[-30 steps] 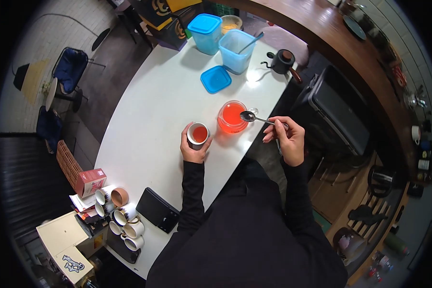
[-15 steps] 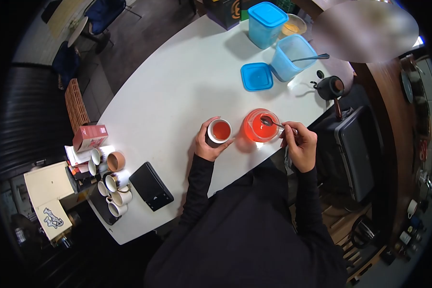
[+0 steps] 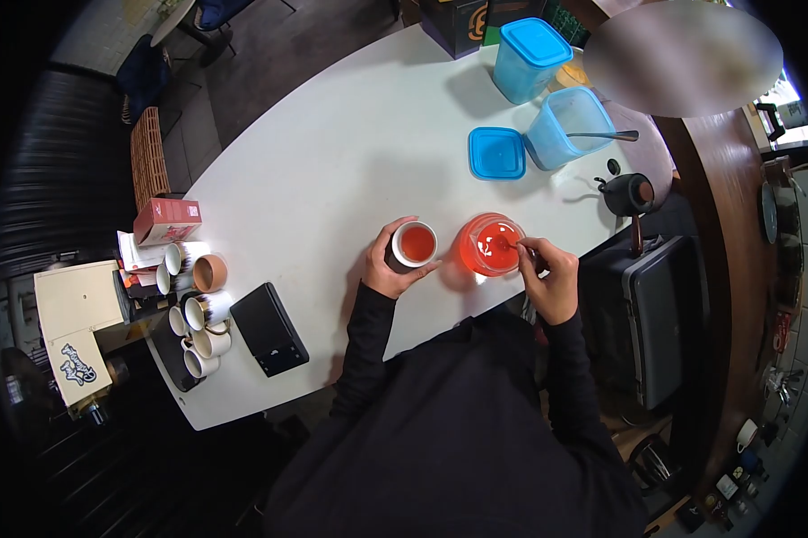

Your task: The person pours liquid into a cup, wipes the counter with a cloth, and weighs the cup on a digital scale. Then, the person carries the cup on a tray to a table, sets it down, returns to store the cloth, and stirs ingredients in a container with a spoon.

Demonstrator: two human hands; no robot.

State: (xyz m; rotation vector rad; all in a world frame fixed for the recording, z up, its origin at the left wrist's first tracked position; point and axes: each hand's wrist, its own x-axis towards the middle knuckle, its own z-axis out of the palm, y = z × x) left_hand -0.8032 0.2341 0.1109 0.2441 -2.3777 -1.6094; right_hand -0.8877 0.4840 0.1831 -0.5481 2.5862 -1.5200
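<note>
My left hand is wrapped round a cup of red liquid, white at the rim, on the white table. To its right stands a glass jug with red liquid. My right hand pinches the spoon at the jug's right rim; the spoon's bowl is down in the liquid and hardly shows. Beyond the jug lies a blue lid, near an open blue container with a utensil in it.
A lidded blue container stands at the back. At the right edge is a dark kettle. Several mugs, a red box and a black tablet-like device are at the left. A dark case stands beyond the right edge.
The spoon, first above the jug, has gone down into the red liquid with my right hand. My left hand still holds the cup. The whole view has turned and shifted.
</note>
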